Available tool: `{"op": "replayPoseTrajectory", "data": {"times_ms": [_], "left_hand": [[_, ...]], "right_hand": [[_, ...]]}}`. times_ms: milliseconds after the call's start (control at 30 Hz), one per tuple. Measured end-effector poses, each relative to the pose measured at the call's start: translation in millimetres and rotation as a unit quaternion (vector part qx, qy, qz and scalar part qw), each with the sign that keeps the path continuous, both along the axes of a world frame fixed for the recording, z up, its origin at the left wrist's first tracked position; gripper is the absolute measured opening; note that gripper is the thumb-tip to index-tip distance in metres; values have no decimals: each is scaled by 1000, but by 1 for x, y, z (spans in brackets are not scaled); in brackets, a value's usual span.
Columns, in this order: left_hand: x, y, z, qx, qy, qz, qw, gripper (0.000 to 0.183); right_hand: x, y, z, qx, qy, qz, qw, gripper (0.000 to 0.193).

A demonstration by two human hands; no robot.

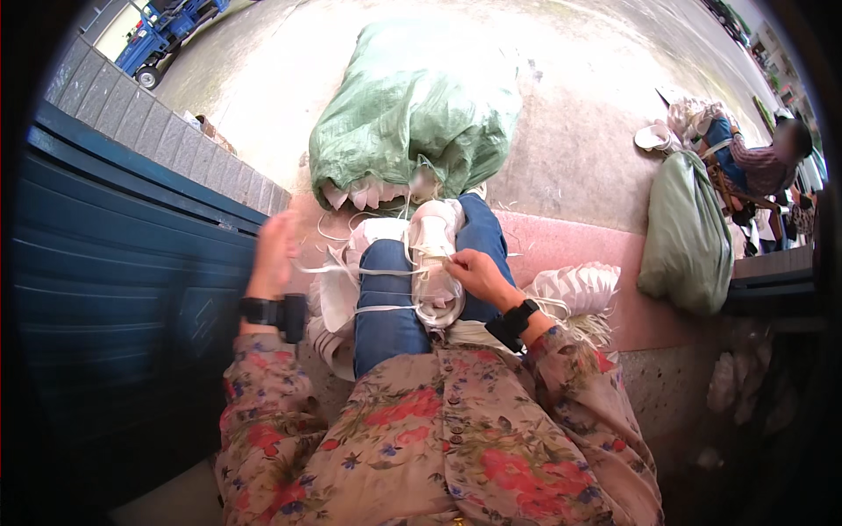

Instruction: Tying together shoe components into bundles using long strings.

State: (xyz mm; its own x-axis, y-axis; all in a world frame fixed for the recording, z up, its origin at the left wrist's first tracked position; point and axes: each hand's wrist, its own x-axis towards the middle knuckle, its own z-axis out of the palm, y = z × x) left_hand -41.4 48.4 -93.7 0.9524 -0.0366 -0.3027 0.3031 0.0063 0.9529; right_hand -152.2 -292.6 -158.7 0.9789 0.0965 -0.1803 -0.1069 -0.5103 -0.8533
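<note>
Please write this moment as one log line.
left hand: blurred, near lace; right hand: at white shoe; shoe: between legs; green sack: ahead

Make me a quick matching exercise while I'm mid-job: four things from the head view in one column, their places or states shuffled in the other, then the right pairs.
Things
1. white lace-up shoe
2. wide green plastic sack with white pieces at its mouth
3. blue ribbed metal panel
4. bare right hand

Places or states
A. along the left side
B. pinching at the lacing
C. over the denim-covered legs
D. on the ground ahead

Pairs: 1-C, 2-D, 3-A, 4-B
</note>
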Motion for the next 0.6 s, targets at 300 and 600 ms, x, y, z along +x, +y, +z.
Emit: {"op": "replayPoseTrajectory", "data": {"times_ms": [300,600], "left_hand": [[-17,-156,-84,260,-68,-336,903,31],[-5,-161,-66,315,-97,-460,824,19]], "right_hand": [[-34,6,5,34,-59,80,994,24],[-47,0,9,97,57,20,993,33]]}}
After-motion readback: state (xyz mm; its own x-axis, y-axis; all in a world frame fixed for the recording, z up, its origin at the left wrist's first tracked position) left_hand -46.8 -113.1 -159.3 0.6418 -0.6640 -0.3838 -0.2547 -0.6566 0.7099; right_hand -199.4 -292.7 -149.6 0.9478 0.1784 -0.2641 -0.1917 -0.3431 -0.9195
